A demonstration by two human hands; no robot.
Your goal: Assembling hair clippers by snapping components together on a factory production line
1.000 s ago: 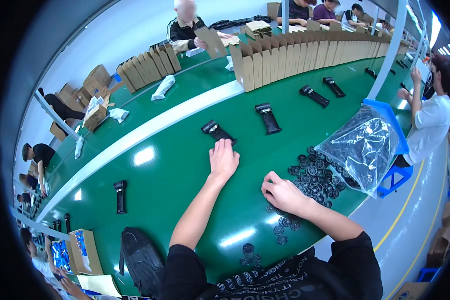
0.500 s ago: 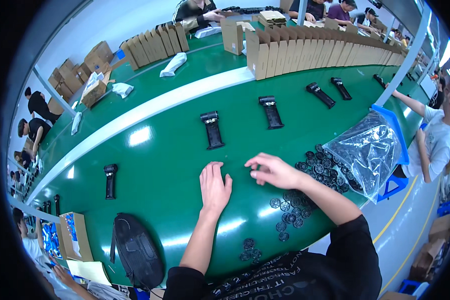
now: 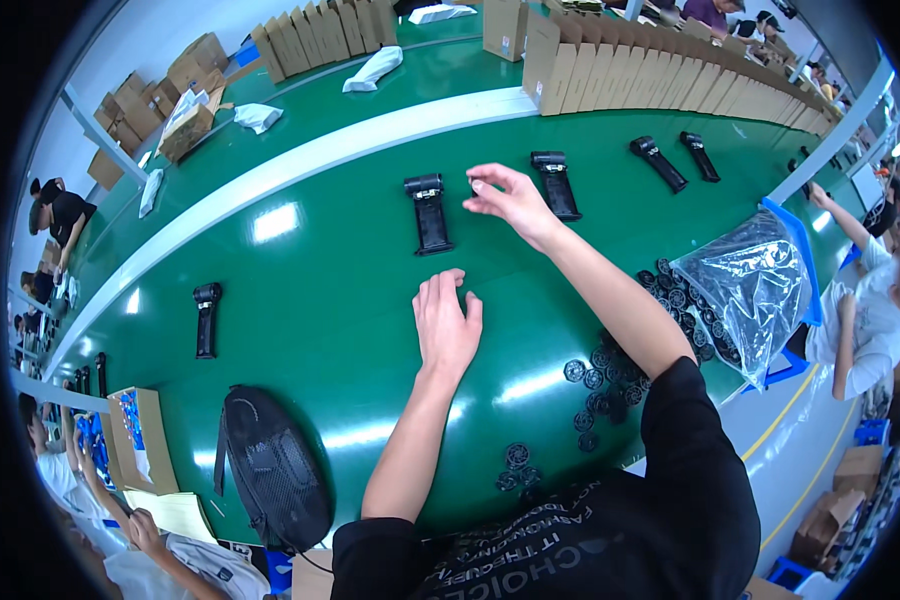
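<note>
My right hand (image 3: 508, 198) is raised over the green belt, its fingertips pinched on a small dark round part (image 3: 471, 183). It hovers between two black handle-shaped devices, one (image 3: 429, 212) to its left and one (image 3: 554, 184) to its right. My left hand (image 3: 447, 322) lies flat on the belt with its fingers together, holding nothing, a little below the left device. A pile of black round parts (image 3: 606, 372) lies by my right elbow.
More black devices (image 3: 658, 163) (image 3: 205, 318) lie along the green belt (image 3: 320, 290). A clear plastic bag (image 3: 752, 285) of parts sits at right. A row of brown cartons (image 3: 660, 80) lines the far side. A black backpack (image 3: 270, 465) rests near me. Other people work around.
My right hand has lifted from the belt near the parts pile and moved forward to the devices with a small part. My left hand has stayed flat, slightly further from the device.
</note>
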